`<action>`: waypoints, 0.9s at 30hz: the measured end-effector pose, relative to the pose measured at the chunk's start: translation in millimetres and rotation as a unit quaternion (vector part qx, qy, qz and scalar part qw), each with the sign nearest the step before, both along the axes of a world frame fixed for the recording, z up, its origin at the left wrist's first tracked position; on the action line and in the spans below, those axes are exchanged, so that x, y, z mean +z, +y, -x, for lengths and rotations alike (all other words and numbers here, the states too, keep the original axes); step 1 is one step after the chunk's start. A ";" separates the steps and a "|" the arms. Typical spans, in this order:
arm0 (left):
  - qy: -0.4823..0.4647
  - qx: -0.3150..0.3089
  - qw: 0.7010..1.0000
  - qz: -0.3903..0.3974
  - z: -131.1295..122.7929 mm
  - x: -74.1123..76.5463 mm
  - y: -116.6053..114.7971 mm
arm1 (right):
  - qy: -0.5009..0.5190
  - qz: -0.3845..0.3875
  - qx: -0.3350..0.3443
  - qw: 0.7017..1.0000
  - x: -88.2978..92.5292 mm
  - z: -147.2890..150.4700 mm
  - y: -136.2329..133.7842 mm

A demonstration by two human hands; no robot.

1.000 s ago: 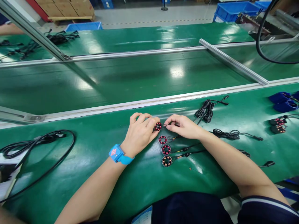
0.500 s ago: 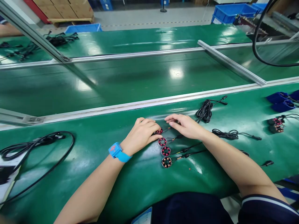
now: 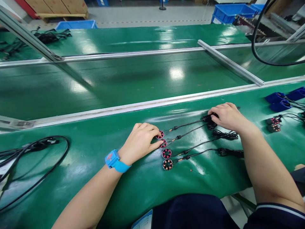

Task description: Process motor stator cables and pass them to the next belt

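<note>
Several small round motor stators with red or copper windings stand in a column on the green bench. My left hand, wearing a blue wrist strap, pinches at the top stator; its thumb touches the second stator. Below them lie a third stator and a copper-wound stator. Thin wires lead from each to a black cable running right. My right hand curls its fingers over the uppermost coiled cable, covering part of it. Under it lie two more coiled cables, one partly behind my forearm.
Blue sleeve-like parts and another pair of stators lie at the right. Thick black cable loops on the left. A metal rail runs along the bench's back edge, with a crossbar beyond it.
My right hand has moved right, from beside the stators to the upper coiled cable. My left hand stays at the top stators, its thumb now on the second. The view has shifted slightly.
</note>
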State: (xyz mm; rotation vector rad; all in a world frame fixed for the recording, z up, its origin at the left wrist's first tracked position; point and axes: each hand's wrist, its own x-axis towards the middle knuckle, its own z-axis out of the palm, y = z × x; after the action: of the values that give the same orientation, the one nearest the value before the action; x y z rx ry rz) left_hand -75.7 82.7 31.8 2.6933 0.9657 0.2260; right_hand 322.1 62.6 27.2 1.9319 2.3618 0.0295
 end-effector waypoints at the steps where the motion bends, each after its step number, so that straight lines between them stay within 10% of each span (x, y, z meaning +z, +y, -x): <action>1: -0.003 0.001 1.000 0.002 -0.3 -1.0 0.3 | 0.001 0.010 -0.013 1.000 0.7 -5.8 -7.1; 11: -0.066 -0.021 0.997 -0.045 2.8 7.4 -12.4 | 0.192 -0.051 -0.064 0.978 27.6 1.2 -79.5; 20: -0.116 -0.101 0.987 -0.053 9.6 -14.0 -75.1 | 0.267 0.043 -0.085 0.959 24.5 -5.7 -86.1; 27: -0.084 -0.060 0.989 -0.105 -2.4 -19.6 -71.6 | 0.238 0.111 -0.116 0.958 27.8 -12.1 -89.5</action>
State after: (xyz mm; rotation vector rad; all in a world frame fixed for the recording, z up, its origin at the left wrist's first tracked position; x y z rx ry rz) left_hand -73.3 11.1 12.2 2.8528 0.7649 0.5486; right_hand 334.2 -26.8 55.0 2.2787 2.2330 -0.7653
